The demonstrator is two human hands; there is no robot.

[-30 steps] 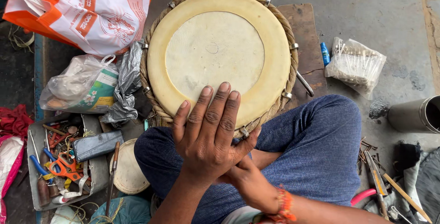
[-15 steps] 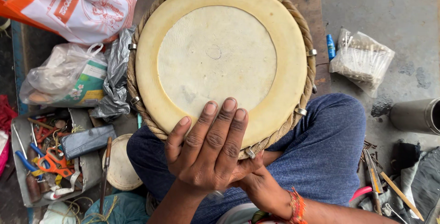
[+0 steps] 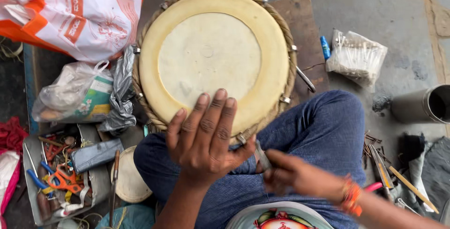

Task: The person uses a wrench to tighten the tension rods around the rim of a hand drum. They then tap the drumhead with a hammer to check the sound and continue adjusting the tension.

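While the drum (image 3: pixel 213 58) sits propped against the blue-trousered lap in the middle of the view, let's sweep from the left edge. Far left, a metal tray (image 3: pixel 35 182) holds orange-handled scissors (image 3: pixel 58 181) and small tools. Above it lie a clear plastic bag (image 3: pixel 75 95) and, higher up, an orange-and-white bag (image 3: pixel 77 16). Beside the knee rests a small pale disc (image 3: pixel 129 182). Now the left hand (image 3: pixel 206 140): its grip is released, palm down, fingers spread flat over the near rim of the drum's pale skin. Just to its right, the right hand (image 3: pixel 293 180) is blurred but clenched around a slim metal tool (image 3: pixel 261 155), whose tip is at the rope rim near a metal hook. Further right on the floor lie a bag of thin sticks (image 3: pixel 356 55), a metal cylinder (image 3: pixel 419 103) and scattered nails (image 3: pixel 372 144).
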